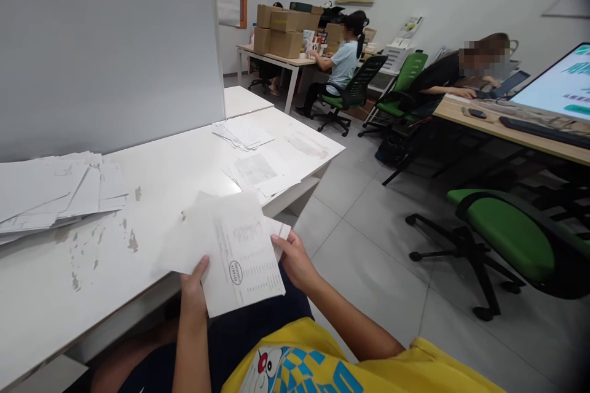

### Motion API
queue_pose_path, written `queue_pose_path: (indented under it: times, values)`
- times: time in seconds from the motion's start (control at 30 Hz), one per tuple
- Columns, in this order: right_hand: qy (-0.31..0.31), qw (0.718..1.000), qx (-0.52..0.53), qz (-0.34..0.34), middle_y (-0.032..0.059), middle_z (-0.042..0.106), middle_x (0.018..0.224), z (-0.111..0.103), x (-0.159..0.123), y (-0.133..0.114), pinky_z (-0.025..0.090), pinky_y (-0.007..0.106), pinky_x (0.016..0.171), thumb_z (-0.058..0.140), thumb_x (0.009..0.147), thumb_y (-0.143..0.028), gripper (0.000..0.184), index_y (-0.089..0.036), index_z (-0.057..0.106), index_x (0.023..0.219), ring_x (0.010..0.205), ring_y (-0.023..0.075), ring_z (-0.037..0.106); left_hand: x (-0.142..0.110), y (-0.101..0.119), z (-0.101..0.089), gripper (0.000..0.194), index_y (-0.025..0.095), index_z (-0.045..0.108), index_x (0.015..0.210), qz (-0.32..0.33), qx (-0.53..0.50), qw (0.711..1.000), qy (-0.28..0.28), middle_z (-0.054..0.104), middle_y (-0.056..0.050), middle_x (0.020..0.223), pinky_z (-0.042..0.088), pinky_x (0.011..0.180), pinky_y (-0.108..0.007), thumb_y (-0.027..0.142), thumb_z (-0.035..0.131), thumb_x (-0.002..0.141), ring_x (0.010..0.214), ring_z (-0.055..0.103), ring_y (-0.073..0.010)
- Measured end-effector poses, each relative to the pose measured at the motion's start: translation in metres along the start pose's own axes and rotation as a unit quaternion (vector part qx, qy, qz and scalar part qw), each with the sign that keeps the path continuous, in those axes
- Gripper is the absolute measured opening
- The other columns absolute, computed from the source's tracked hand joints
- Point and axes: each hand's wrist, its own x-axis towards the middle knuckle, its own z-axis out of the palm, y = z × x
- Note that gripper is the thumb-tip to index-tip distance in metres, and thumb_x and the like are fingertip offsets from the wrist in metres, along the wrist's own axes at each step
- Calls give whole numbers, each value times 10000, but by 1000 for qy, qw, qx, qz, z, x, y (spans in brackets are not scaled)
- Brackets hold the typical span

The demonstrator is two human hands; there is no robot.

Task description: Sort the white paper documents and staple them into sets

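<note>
Several printed paper sheets [249,239] are held over my lap at the near edge of the white table. The top one carries rows of small print and an oval stamp. My left hand [196,285] grips them at the lower left, thumb on top and the other fingers hidden underneath. On the right side, my right hand [292,258] pinches a smaller slip or sheet corner [282,230] that juts out beside the stamped page. A blank-looking sheet [182,245] fans out at the left, above the table edge.
A thick paper pile [55,187] lies on the white table [157,159] at left, before a grey board [106,43]. Two smaller stacks, a far one [244,132] and a nearer one [260,172], lie to the right. A green chair [516,233] stands right; two people sit beyond.
</note>
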Motion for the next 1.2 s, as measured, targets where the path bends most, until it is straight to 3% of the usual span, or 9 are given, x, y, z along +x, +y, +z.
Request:
queue_pose_path:
  times: [0.2,0.4,0.57,0.63,0.77,0.87,0.97,1.07,1.2]
  values:
    - [-3,997,61,37,39,737,864,4,-7,12,534,362,706,758,728,-492,366,-216,668,951,867,256,684,-3,9,10,482,311,579,1268,8,17,999,42,685,-28,1171,474,1072,-457,426,657,806,1204,585,-270]
    - [13,994,75,84,49,731,904,14,-22,15,535,344,710,764,707,-533,439,-194,662,966,881,261,685,-5,28,19,477,176,617,1172,-53,-41,974,214,661,-82,1174,552,950,-417,337,729,737,1041,651,-239]
    - [22,994,56,87,71,722,979,17,-32,20,550,357,718,565,790,-703,563,-231,662,1081,910,269,680,-8,32,21,429,181,621,1110,-42,-52,971,230,668,-69,1087,587,862,-386,314,737,719,979,659,-227]
    - [-4,995,28,96,85,719,998,13,-34,20,554,373,744,518,804,-728,606,-233,656,1126,926,270,678,-8,32,20,419,194,608,1105,-23,-70,966,248,663,-56,1074,579,881,-385,304,729,719,1011,651,-225]
    - [-114,976,-112,150,105,717,1010,-3,-29,11,533,444,849,772,680,-562,589,-170,679,1110,966,298,670,-6,30,16,366,186,608,1059,47,-89,952,290,661,-50,1079,536,962,-403,310,700,728,1081,629,-226]
    - [-121,954,-260,94,94,719,1014,-19,-17,3,505,475,904,792,668,-478,453,-179,729,1002,1019,321,649,-1,27,11,338,165,630,1035,111,-61,961,246,671,-66,1072,507,1002,-426,329,679,744,1075,633,-231]
    - [-99,929,-356,26,71,726,949,-30,1,-4,525,464,854,740,722,-436,306,-202,753,918,989,324,654,7,21,4,342,154,640,1046,154,-24,968,198,679,-77,1074,481,1028,-446,328,672,752,1046,648,-230]
    - [-134,910,-393,-19,54,728,880,-29,20,-9,536,419,784,725,740,-382,210,-215,755,863,926,303,663,14,17,-3,381,123,642,1059,194,31,957,214,683,-99,1081,458,1045,-466,356,672,759,1047,651,-245]
    - [-176,888,-413,-102,41,710,920,-9,49,-13,502,359,796,637,801,-278,135,-215,723,883,928,243,646,20,13,-14,444,81,649,1063,239,99,932,253,686,-132,1077,481,1003,-492,424,648,782,1050,647,-280]
